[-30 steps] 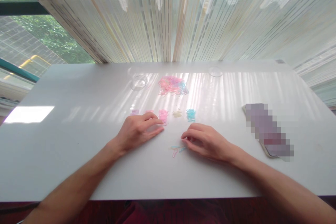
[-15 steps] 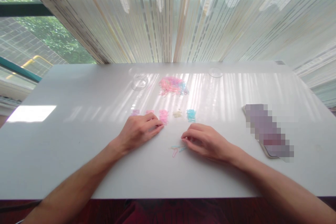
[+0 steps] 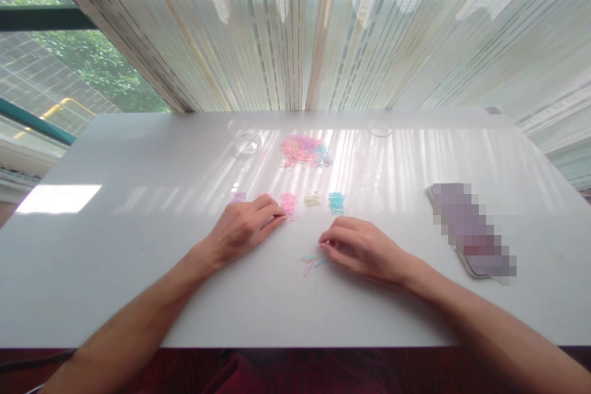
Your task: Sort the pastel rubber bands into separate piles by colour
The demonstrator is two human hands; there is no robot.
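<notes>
My left hand (image 3: 249, 225) has its thumb and fingers closed at the lower end of a stack of thin pink loop-shaped clips (image 3: 289, 202), pinching a small pink one at the tips. My right hand (image 3: 357, 246) rests on the table with fingertips pinched together; what is in them, if anything, is too small to make out. Just left of its fingers lie a loose pink clip (image 3: 308, 268) and thin teal clips (image 3: 318, 262). Other colour stacks stand in the row: purple (image 3: 239, 196), a partly hidden pink-red one (image 3: 264, 196), pale yellow (image 3: 313, 200) and turquoise (image 3: 337, 203).
Behind the row lies a mixed heap of coloured clips (image 3: 305, 151). A clear round dish (image 3: 247, 146) is left of it, and a clear round lid or dish (image 3: 379, 128) farther right. A blurred-out phone (image 3: 468, 231) lies at the right. Striped curtains (image 3: 300, 31) hang behind the white table (image 3: 207, 308).
My left fingertips have shifted very slightly at the pink stack. My right hand and the loose clips look the same.
</notes>
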